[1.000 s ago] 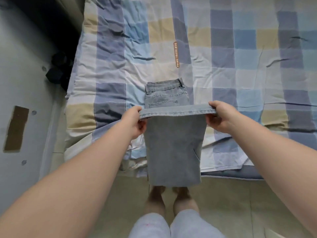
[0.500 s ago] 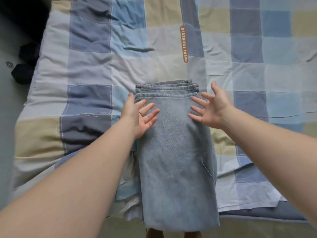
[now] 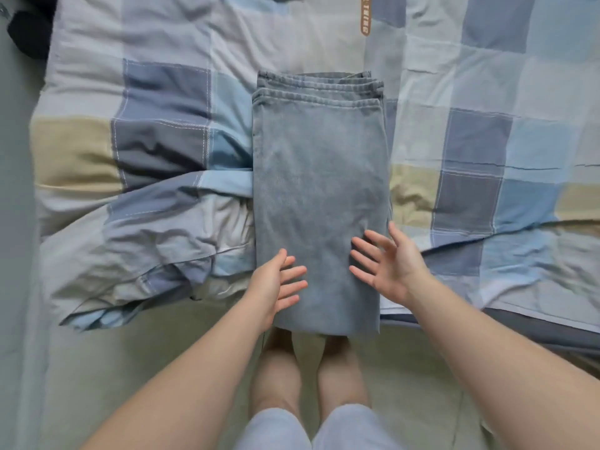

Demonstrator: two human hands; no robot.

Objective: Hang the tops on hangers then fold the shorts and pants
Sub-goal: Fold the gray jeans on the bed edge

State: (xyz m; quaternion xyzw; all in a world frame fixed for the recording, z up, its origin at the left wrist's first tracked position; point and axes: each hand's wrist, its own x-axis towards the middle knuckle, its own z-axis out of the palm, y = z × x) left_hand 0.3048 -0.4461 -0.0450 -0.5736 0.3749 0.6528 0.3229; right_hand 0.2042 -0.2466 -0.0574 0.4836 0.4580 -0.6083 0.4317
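The folded light-blue denim pants point(image 3: 319, 190) lie on the checked blue-and-cream bed quilt point(image 3: 162, 131), long axis running near to far, with the near end overhanging the bed edge. Both hands are released, fingers spread. The left hand point(image 3: 276, 284) and right hand point(image 3: 386, 264) flank that near end about equally close, perhaps just touching.

The folded jeans point(image 3: 319, 196) lie lengthwise on the middle of the bed point(image 3: 487, 92). Their layered edges are at the far end, and their near end hangs over the bed's edge above the floor point(image 3: 130, 368). The left hand point(image 3: 276, 284) is at the jeans' near left edge and the right hand point(image 3: 386, 267) at their near right edge, with cloth between them. A label point(image 3: 365, 14) lies on the bed behind the jeans. The person's legs point(image 3: 279, 368) stand on the floor below the hanging end.
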